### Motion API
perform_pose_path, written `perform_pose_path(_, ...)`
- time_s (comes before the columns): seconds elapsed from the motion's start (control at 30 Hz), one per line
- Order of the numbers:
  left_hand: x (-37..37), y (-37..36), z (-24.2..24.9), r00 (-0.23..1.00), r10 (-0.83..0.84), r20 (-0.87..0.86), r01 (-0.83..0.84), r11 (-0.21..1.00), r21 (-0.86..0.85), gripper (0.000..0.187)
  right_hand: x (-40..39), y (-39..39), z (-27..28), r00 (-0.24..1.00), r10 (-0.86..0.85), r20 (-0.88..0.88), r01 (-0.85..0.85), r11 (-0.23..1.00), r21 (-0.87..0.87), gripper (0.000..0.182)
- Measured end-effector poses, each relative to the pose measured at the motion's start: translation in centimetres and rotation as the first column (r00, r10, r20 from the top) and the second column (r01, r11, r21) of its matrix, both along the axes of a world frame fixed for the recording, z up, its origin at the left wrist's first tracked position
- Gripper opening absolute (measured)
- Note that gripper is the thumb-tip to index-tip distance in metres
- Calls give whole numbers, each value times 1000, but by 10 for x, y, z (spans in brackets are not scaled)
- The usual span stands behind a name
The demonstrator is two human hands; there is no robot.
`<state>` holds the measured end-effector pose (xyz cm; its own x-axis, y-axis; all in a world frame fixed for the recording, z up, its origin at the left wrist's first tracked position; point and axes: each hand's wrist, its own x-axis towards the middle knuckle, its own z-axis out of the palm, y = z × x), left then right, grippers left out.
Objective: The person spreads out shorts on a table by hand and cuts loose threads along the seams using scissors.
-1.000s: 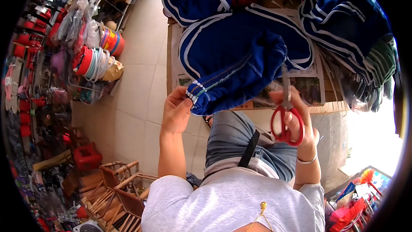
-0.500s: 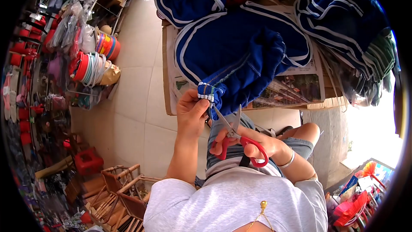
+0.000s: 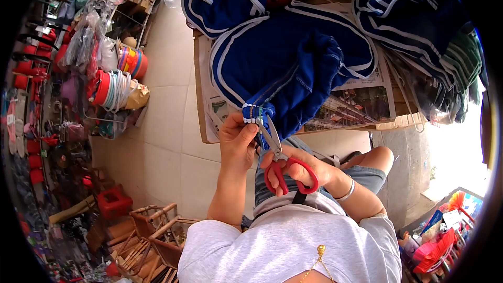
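Note:
Between the thumb and fingers of my left hand (image 3: 237, 135) is the end of a blue garment (image 3: 293, 86), where a blue-and-white banded edge (image 3: 255, 113) sticks out. My right hand (image 3: 309, 165) has its fingers through the red handles of a pair of scissors (image 3: 275, 145). The blades point up and away from me, their tips right at the banded edge beside my left fingertips. From there the blue cloth, trimmed with white stripes, spreads back over the table.
Newspaper (image 3: 361, 102) covers the table (image 3: 201, 86) under the cloth. More blue garments with white stripes (image 3: 414, 26) are heaped at the back right. Wooden chair frames (image 3: 152, 225) and a red stool (image 3: 114, 202) stand at lower left. Crowded shelves of goods line the left side.
My right hand has brought the scissors up and left toward the banded edge, and the blades have closed from wide apart to nearly together. My left hand keeps its hold on the garment.

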<state>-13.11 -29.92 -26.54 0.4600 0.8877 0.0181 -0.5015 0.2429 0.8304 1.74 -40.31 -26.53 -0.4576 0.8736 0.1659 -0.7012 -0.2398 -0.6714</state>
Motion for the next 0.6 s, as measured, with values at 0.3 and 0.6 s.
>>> perform_pose_path(0.3,1,0,-2,1000,9,11,-9,1000,7,18,3,2,-1,999,-19,-31,20,1000,11,65)
perform_pose_path(0.6,0,-1,-4,1000,-17,25,17,1000,-7,17,-1,7,-2,996,-53,-77,55,998,23,61)
